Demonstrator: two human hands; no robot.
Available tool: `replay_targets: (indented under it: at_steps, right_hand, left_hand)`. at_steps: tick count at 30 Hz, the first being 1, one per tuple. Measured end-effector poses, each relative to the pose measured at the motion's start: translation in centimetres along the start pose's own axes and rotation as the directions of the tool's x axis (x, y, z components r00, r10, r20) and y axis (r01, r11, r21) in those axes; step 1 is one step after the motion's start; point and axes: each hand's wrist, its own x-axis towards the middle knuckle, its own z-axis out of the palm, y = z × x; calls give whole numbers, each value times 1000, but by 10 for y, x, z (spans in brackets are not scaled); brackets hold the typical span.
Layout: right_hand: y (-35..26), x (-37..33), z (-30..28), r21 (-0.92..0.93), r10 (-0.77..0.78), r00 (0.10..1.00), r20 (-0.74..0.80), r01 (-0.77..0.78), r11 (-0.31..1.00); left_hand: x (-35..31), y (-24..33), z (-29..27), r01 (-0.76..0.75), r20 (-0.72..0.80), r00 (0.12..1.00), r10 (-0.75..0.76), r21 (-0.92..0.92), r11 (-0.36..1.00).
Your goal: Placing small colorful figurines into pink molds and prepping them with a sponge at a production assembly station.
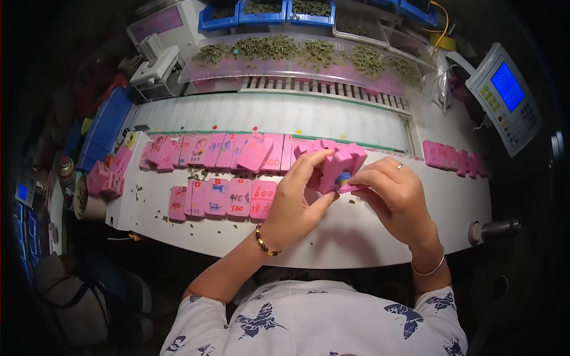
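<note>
Above the front half of the white table, my left hand [291, 199] is wrapped round a pink box [332, 166], held tilted. A blue and yellow patch [343, 179] shows on its near side; what it is, I cannot make out. My right hand [395, 193] is closed, its fingertips pinched at a thin pink flap at the box's lower edge. Just beyond and left of my hands runs a row of pink boxes [222, 151] with handwritten marks. A shorter row of similar boxes [240, 199] lies nearer to me, left of my left wrist.
Dried green leaf pieces [267, 47] lie heaped on a clear tray at the back, below blue bins [261, 16]. A white conveyor [237, 113] crosses behind the boxes. More pink boxes [454, 159] and a control panel [507, 89] stand right, with a dark cylinder [502, 229] nearer.
</note>
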Motion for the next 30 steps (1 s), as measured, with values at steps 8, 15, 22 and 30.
replay_targets:
  at_steps: [8, 15, 22, 30]
  right_hand:
    - [5, -4, 9, 92, 69, 994, -85, -61, 994]
    - [22, -17, 18, 731, 398, 848, 350, -513, 450]
    - [29, -29, 39, 760, 457, 829, 322, -514, 398]
    - [25, -27, 50, 789, 473, 871, 135, -383, 480]
  left_hand:
    - [-1, 0, 6, -102, -6, 995, 102, 21, 995]
    - [-7, 3, 9, -179, 100, 980, 174, 36, 983]
    - [-14, 2, 19, -100, 50, 994, 93, 173, 980]
    - [-4, 0, 17, 104, 7, 994, -105, -177, 979]
